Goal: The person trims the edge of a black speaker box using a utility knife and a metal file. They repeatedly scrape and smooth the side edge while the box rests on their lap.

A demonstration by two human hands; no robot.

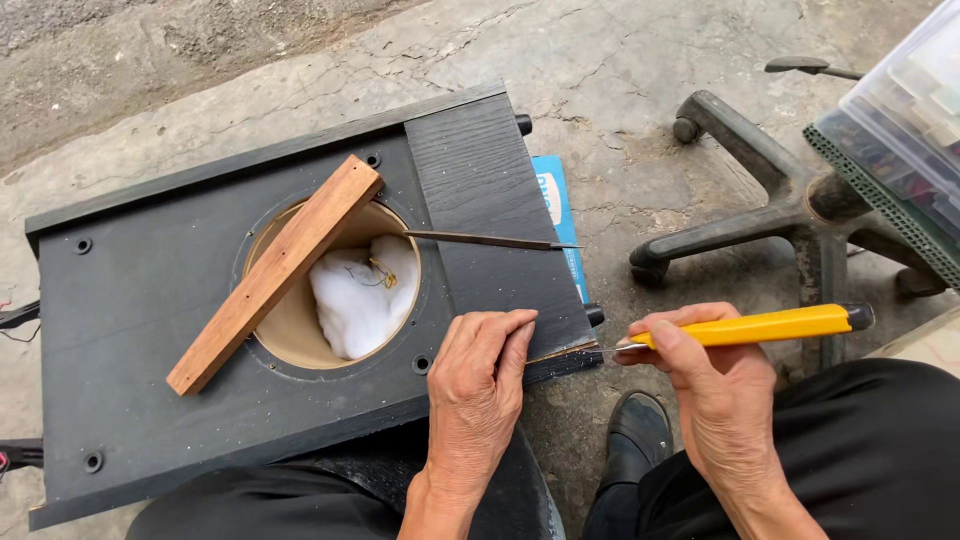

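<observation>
You look down at a cracked concrete floor (620,60) where a large black speaker cabinet (150,300) lies flat, its near edge resting against your dark-trousered knees. In its panel is a round opening (290,330) showing white stuffing (360,295) inside, and a reddish wooden strip (275,272) lies slanted across that hole. A thin metal blade (490,241) lies flat across the panel just right of the opening. To the right of the cabinet stands the dark base of an office chair (770,215), and a clear plastic storage box (905,120) sits at the upper right edge. A blue booklet (558,215) pokes out from under the cabinet's far right side. Your left hand (478,385) lies palm down on the cabinet's near right corner, fingers together and pressing the thin veneer edge there. Your right hand (700,370), just right of that corner, is closed around a yellow utility knife (760,326), whose tip meets the corner edge beside your left fingertips.
</observation>
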